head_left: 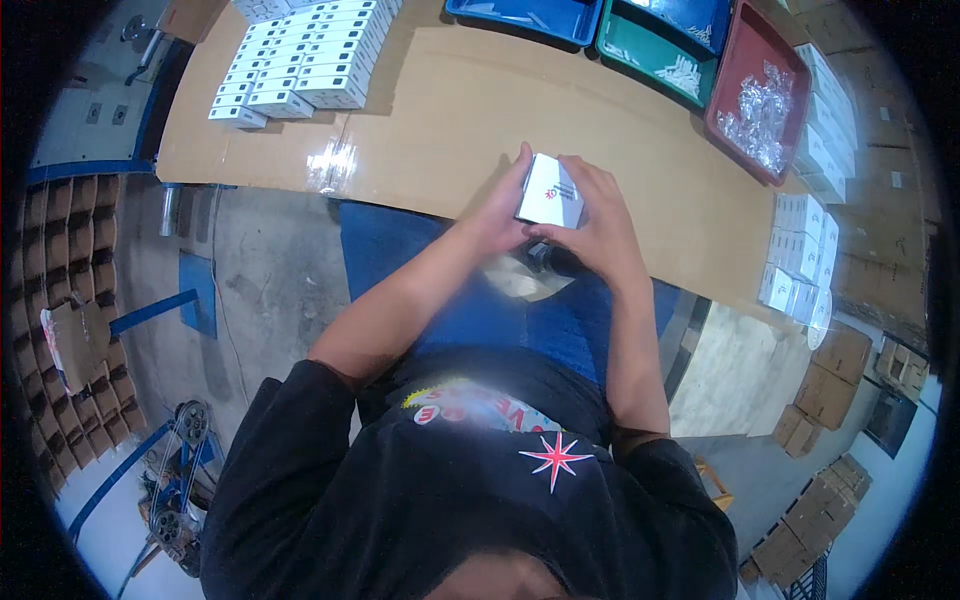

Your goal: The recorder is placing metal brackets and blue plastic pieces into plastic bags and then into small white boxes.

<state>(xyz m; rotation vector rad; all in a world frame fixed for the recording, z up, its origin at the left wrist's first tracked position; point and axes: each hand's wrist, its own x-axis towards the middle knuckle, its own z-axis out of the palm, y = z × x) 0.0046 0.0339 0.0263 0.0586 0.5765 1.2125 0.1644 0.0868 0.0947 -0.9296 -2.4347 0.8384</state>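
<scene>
A small white box (550, 192) with a red mark and dark print is held between both my hands at the table's near edge. My left hand (500, 212) wraps the box's left side, its thumb up along the edge. From the right, my right hand (608, 222) closes on the other side, with fingers over the far corner and thumb along the near end. The underside of the box is hidden. Below the hands, past the table edge, something dark (552, 258) shows, too unclear to name.
The cardboard-covered table (450, 120) carries stacked white boxes (310, 65) at far left. Blue (530, 22), green (655, 50) and red (718, 115) trays of small parts and clear plastic pieces stand at far right. More white boxes (800, 245) line the right edge.
</scene>
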